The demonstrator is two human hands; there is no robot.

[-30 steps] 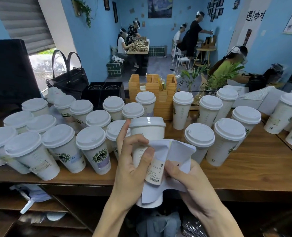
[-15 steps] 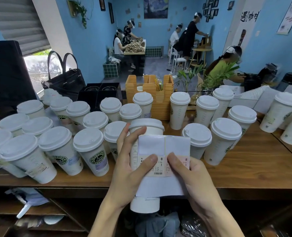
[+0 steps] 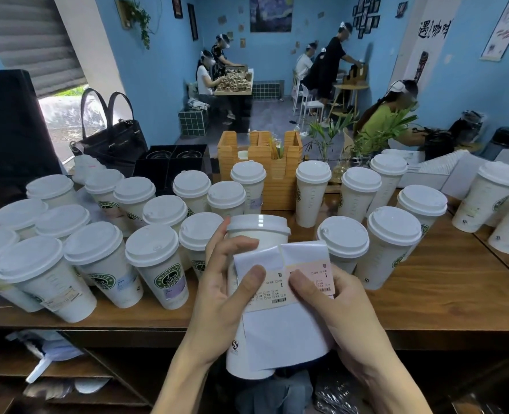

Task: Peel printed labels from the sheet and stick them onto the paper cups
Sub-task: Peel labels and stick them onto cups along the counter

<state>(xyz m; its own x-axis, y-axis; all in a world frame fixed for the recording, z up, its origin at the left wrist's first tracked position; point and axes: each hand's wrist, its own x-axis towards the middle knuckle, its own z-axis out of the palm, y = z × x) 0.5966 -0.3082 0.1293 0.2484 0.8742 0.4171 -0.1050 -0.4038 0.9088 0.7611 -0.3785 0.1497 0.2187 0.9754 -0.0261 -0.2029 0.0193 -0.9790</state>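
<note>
- At lower centre: left hand [image 3: 217, 297] gripping paper cup [image 3: 256, 234], thumb pinning label sheet [image 3: 286, 330].
- Right hand [image 3: 334, 303] pinching printed label [image 3: 274, 291]; peel slowly, avoiding creases.

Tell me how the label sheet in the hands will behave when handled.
The label sheet is probably floppy: its top corner curls over beside the left hand. Likely very light, since thumbs alone pin it against the held cup. The right hand supports its other edge.

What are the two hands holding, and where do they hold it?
The left hand holds a lidded paper cup around its side, its thumb pinning the label sheet against it. The right hand holds the sheet's right edge, thumb on a printed label.
</note>
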